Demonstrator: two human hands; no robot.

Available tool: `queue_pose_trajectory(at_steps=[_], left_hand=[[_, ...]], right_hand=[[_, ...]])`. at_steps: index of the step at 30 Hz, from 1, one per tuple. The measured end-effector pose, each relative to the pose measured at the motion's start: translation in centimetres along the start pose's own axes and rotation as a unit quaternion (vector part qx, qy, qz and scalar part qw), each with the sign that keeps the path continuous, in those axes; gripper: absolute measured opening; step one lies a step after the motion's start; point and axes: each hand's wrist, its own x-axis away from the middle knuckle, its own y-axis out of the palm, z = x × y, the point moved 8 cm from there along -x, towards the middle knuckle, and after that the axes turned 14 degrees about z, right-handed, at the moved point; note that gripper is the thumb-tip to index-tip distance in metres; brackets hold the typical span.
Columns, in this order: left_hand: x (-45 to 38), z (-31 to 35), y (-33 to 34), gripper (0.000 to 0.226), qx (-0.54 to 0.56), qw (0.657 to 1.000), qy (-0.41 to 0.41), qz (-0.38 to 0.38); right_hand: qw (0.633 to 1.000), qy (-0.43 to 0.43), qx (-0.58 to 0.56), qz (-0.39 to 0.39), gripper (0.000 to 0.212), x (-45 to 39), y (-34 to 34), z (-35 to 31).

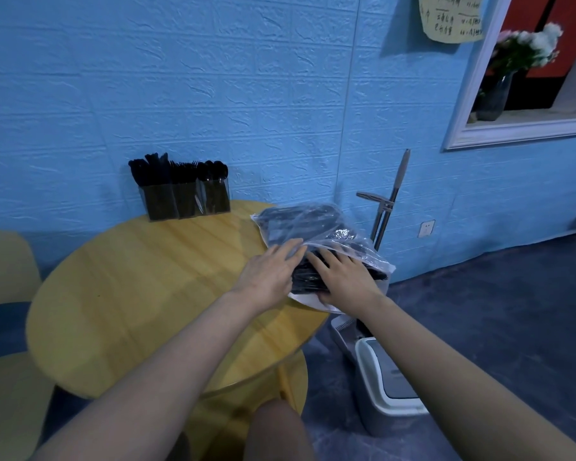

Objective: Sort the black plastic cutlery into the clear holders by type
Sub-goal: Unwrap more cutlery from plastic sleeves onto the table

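Holders: three clear holders (187, 201) stand side by side in one row at the far edge of the round wooden table (140, 277), against the blue wall (213, 78). All three are filled with black cutlery standing upright, heads up; which type fills which holder is hard to tell from here.
Bag: one clear plastic bag (316, 234) of black plastic cutlery lies at the right edge of the table, well apart from the holders. How many pieces it holds cannot be counted.
Bag axis: its long side runs from the far left toward the near right, and its near right end overhangs the table rim. The pieces inside lie roughly along that line.
Left hand (270, 274): flat on the near left side of the bag, fingers straight and slightly spread, fingertips on the plastic.
Right hand (345, 277): on top of the bag's near end, fingers spread over the plastic, thumb curled under its near edge.
Beside the table: one mop (388, 201) leans at the wall, and one grey bin (384, 380) stands on the floor.
Window: one vase of flowers (499, 91) on the sill.
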Motion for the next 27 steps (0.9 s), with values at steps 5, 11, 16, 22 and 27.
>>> queue_pose_trajectory(at_steps=[5, 11, 16, 22, 27], left_hand=[[-0.1, 0.0, -0.1, 0.072, -0.002, 1.0, 0.006, 0.008], [-0.1, -0.2, 0.0, 0.076, 0.016, 1.0, -0.007, -0.003], [0.2, -0.6, 0.1, 0.073, 0.011, 1.0, 0.001, -0.012], [0.9, -0.6, 0.2, 0.07, -0.001, 0.999, 0.033, -0.012], [1.1, -0.7, 0.6, 0.073, 0.045, 0.998, 0.001, -0.043]], right_hand=[[1.0, 0.014, 0.017, -0.015, 0.08, -1.3, 0.5, -0.5], [0.998, 0.016, 0.055, -0.031, 0.077, -1.2, 0.8, -0.8], [0.996, -0.033, 0.054, 0.069, 0.04, -0.2, -0.1, -1.5], [0.979, -0.063, 0.018, 0.191, 0.033, 2.2, -2.8, -1.1], [0.993, -0.072, -0.027, 0.094, 0.054, 1.7, -1.7, -0.8]])
